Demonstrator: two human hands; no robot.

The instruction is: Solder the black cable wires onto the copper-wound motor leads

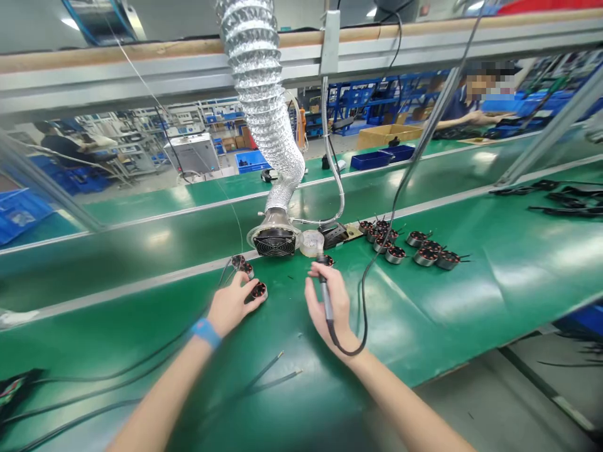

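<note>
My right hand (pixel 332 298) is closed around the grey handle of a soldering iron (pixel 326 300), its black cord looping down over the wrist. The iron's tip end points away from me, at a round whitish container (pixel 311 243); the tip itself is too blurred to make out. My left hand (pixel 233 304), with a blue wristband, has thumb and fingers around a small round motor (pixel 259 290) with copper windings, on the green mat. Two more such motors, one of them a motor with wires (pixel 238 261), sit just beyond those fingers. Another motor (pixel 328 260) is partly hidden behind my right hand.
A black fan (pixel 276 243) on a silver duct hose (pixel 264 107) stands ahead. Several motors (pixel 426 254) lie to the right. Loose cable ends (pixel 277 370) lie near me, with black cables at left. Beyond the bench frame, a person (pixel 471 107) works at right and another sits far left.
</note>
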